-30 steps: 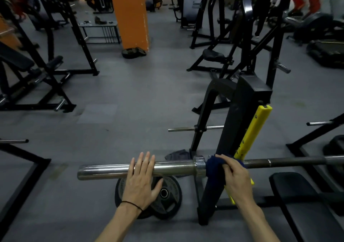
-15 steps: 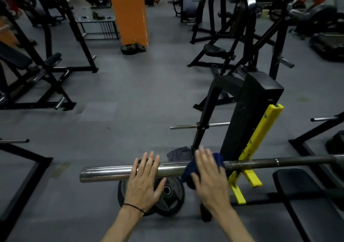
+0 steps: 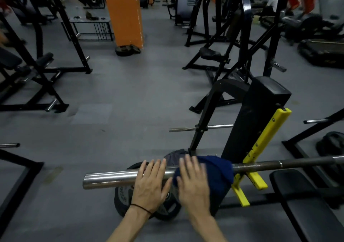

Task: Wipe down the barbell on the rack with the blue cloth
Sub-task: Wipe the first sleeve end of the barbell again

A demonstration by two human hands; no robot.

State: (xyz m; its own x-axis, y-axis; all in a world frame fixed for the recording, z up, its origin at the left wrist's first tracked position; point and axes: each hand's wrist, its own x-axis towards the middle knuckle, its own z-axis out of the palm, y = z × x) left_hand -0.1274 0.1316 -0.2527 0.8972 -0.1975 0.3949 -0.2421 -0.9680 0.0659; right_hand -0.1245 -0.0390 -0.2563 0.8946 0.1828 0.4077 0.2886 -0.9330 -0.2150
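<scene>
Long steel barbell: chrome sleeve at left, darker thin shaft at right, lying level on yellow rack hooks. Dark blue crumpled cloth: draped over the bar at the sleeve's inner end.

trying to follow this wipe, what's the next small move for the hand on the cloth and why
Probably slide the right hand, flat on the blue cloth, left along the barbell. The cloth is draped near the collar, and the shiny sleeve toward the bar's end lies uncovered. The left hand rests flat in that path, so it likely shifts first.
</scene>
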